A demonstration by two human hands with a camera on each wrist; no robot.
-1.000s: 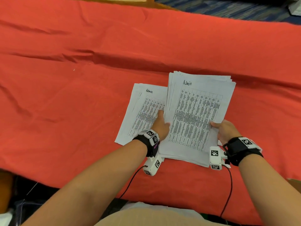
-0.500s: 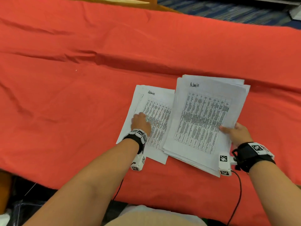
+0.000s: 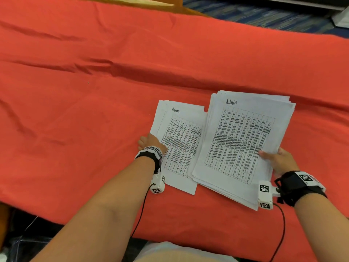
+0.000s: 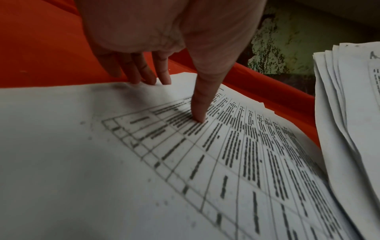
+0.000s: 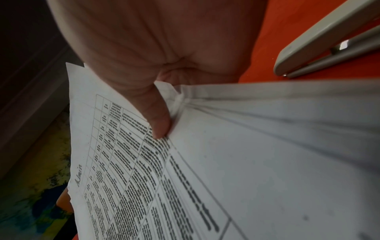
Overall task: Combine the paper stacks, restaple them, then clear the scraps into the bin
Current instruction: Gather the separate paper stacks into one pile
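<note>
White printed sheets make up both of your piles. Your right hand (image 3: 279, 160) pinches the thick stack (image 3: 243, 142) at its right edge: the thumb (image 5: 158, 116) lies curled on the top page and the other fingers are hidden beneath, so the paper creases at the grip. That stack is tilted, its near right corner beside your wrist, and its left edge overlaps the thin stack (image 3: 179, 140), which lies flat on the red cloth (image 3: 75, 120).

Your left hand (image 3: 149, 142) sits at the left edge of the thin stack. The thumb (image 4: 199, 104) presses straight down on the printed table, and the straight fingers (image 4: 141, 71) reach to the paper's edge; whether their tips have slipped under it cannot be told.

Both top pages carry the handwritten word "Admin" at the far end. A grey stapler (image 5: 329, 42) rests on the cloth just beyond your right hand, seen only from the right wrist. A tiny pale speck (image 3: 88, 82) lies well to the left. Wide wrinkled cloth stretches left and beyond the papers; the near edge of the table runs close below the two stacks.
</note>
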